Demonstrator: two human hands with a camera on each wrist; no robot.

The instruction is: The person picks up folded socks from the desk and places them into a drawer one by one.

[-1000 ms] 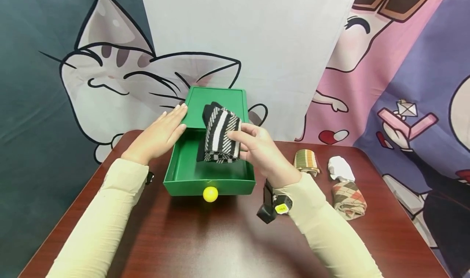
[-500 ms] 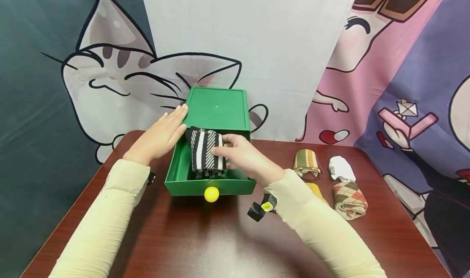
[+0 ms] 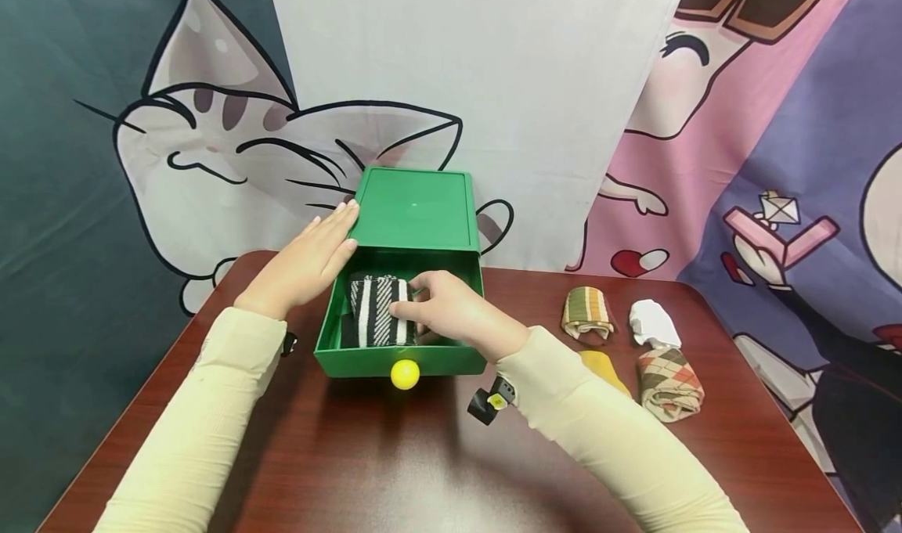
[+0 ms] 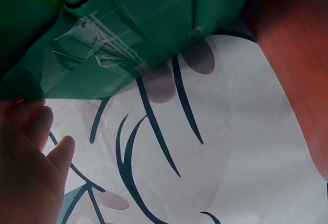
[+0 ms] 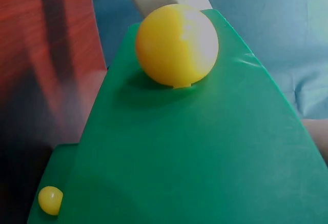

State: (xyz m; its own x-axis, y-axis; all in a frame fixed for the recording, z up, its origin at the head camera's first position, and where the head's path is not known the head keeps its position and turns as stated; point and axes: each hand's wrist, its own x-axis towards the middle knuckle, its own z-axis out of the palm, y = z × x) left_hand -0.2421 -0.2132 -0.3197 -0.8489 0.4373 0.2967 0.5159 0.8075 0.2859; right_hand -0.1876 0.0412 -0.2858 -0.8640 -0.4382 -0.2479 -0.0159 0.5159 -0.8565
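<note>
A green drawer box (image 3: 416,204) stands at the back of the table, its upper drawer (image 3: 366,361) pulled out by the yellow knob side. My right hand (image 3: 458,306) pinches a rolled pair of black-and-white patterned socks (image 3: 378,314) from the right, thumb on top. The socks are down inside the drawer, toward its left half. My left hand (image 3: 303,263) lies with straight fingers along the box's left side, and its fingertips also show at the box edge in the left wrist view. In the right wrist view the drawer front with its round yellow knob (image 5: 177,44) hides the right hand.
Right of the box lie a striped sock roll (image 3: 587,311), a white roll (image 3: 654,324), an argyle roll (image 3: 671,384) and a yellow one (image 3: 602,370) partly behind the right sleeve. A smaller-looking second knob (image 5: 50,200) shows lower on the box. Behind hangs a printed cloth.
My right hand has carried the black-and-white socks leftward and down, from above the drawer to inside it. The yellow roll has come into sight. My left hand has stayed in place.
</note>
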